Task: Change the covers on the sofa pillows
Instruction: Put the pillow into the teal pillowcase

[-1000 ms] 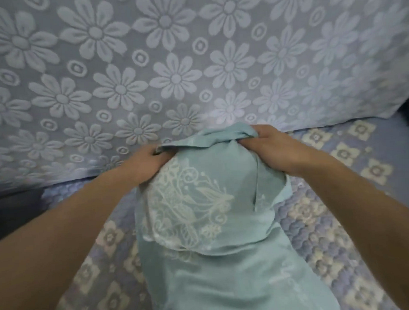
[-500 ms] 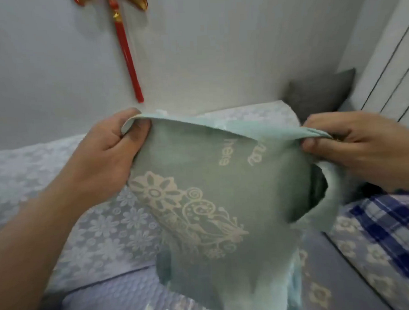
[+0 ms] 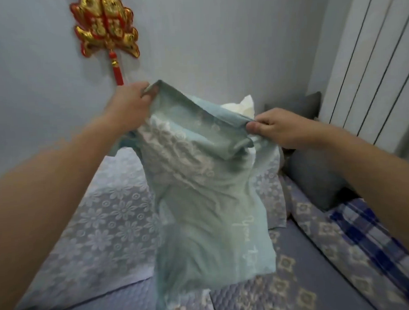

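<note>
Left hand (image 3: 130, 104) and right hand (image 3: 276, 126) each pinch the open edge of a pale green pillow cover (image 3: 200, 189), lifted above the sofa (image 3: 96, 216). Soft, light, floppy cloth; likely best gripped at corners.

So the sofa (image 3: 342, 287) is what's carrying everything here, with a quilted blue-grey seat cover (image 3: 268, 298) patterned in pale squares. I can see a lacy flower-print throw (image 3: 103, 218) draped over the backrest on my left, reaching down to the seat. The bottom of the teal pillow cover (image 3: 208, 236) rests on the seat cushion, roughly in the middle. Off to the right there's a grey cushion (image 3: 315, 174) tucked into the corner, and a blue and white checked blanket (image 3: 368, 237) lying just beside it on the seat.
</note>
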`<state>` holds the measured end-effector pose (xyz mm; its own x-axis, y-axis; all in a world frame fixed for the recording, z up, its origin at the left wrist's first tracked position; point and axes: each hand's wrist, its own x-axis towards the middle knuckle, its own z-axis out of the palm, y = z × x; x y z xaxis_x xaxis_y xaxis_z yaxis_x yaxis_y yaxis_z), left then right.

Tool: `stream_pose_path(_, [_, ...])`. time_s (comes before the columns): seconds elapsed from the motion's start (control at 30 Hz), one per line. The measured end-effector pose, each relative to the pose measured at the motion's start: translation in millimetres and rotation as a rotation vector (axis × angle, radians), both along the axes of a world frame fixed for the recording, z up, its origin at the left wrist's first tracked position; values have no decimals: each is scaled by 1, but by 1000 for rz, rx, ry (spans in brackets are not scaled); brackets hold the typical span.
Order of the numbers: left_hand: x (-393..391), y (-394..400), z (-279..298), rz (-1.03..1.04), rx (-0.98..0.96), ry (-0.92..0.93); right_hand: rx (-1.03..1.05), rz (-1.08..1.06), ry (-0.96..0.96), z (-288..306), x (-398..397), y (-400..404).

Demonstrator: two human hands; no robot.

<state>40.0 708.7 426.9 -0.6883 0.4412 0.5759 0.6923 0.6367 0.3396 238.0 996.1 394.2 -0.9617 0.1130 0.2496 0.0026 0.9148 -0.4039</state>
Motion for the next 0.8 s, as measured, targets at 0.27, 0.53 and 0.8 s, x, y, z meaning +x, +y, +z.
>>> stream_pose_path(0.27, [4,9,-88,55,0,-331,-225,-160,102,-58,-45,13])
stream_pose_path(0.53, [36,-89,-56,45,19,-801,56,46,83,-91,-80,-38])
stream_pose_path(0.8, [144,-76,-5,-65,-550,-637,-271,121,-37,-110,-52,-32])
